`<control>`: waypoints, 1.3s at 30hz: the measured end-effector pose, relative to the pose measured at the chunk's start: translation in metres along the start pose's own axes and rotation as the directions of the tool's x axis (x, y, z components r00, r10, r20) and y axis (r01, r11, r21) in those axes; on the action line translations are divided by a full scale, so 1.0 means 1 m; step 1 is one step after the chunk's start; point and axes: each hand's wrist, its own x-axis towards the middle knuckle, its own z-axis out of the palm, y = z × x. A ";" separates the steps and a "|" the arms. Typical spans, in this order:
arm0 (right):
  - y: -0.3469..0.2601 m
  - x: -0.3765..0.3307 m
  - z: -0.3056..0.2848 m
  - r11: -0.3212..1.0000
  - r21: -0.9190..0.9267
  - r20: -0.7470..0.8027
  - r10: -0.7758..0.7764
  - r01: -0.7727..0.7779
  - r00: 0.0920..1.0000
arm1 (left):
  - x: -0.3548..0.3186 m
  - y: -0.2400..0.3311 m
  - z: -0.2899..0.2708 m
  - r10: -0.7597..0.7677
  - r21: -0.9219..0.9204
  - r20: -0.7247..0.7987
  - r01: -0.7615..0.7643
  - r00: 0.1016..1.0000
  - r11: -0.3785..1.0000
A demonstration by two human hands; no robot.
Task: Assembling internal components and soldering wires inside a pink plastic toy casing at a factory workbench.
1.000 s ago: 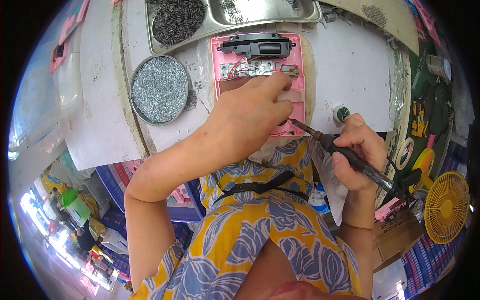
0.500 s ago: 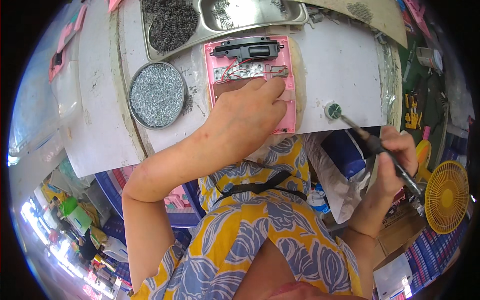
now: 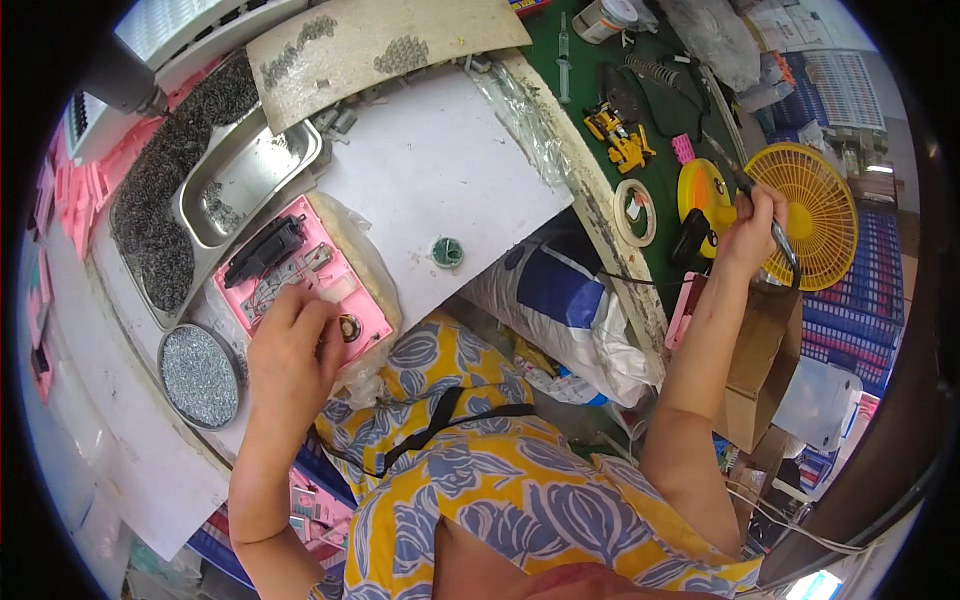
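My right hand (image 3: 752, 236) grips a soldering iron (image 3: 776, 232) by its dark handle, raised at the right beside the yellow fan, with its thin tip pointing up and left. My left hand (image 3: 285, 350) rests over a pink plastic housing (image 3: 372, 322), fingers curled and pressed down. What the fingertips pinch is hidden. Inside the housing sit a black module (image 3: 265, 250), metal plates with red wires, and a small round part (image 3: 349, 327) beside my fingers. A little round pot with green contents (image 3: 447, 252) stands on the white sheet to the right of the housing.
A steel tray (image 3: 225, 200) with dark springs and a round tin of small silvery screws (image 3: 200, 376) lie left. A yellow fan (image 3: 805, 215), a tape roll (image 3: 635, 212) and yellow parts (image 3: 620, 138) are on the right. A cardboard box (image 3: 757, 370) stands below the fan.
The view has swung to the right. My right hand has carried the soldering iron from beside the green pot to near the fan. My left hand stays at the housing.
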 end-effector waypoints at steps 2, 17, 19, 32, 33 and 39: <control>0.019 0.026 0.016 1.000 0.013 -0.029 0.009 -0.009 1.000 | 0.002 0.001 0.007 0.003 0.033 0.007 -0.003 1.000 0.999; 0.027 -0.028 0.079 0.477 0.259 0.772 0.420 -0.840 0.477 | -0.039 -0.018 0.012 -0.032 -0.195 -0.158 0.001 0.987 0.981; -0.024 -0.118 0.118 0.846 -0.054 0.854 0.315 -0.531 0.415 | -0.042 -0.017 0.009 -0.040 -0.189 -0.111 0.018 0.993 0.982; -0.073 -0.265 0.179 0.855 0.069 0.981 -0.151 0.514 0.119 | 0.018 -0.034 -0.010 0.196 0.146 -0.235 -0.165 0.952 0.975; -0.072 -0.261 0.180 0.840 0.091 0.977 -0.180 0.535 0.116 | 0.023 -0.038 -0.010 0.224 0.205 -0.189 -0.185 0.956 0.961; -0.062 -0.236 0.226 0.913 0.019 0.945 -0.149 0.408 0.290 | 0.020 -0.057 -0.023 0.209 0.316 -0.138 -0.157 0.968 0.936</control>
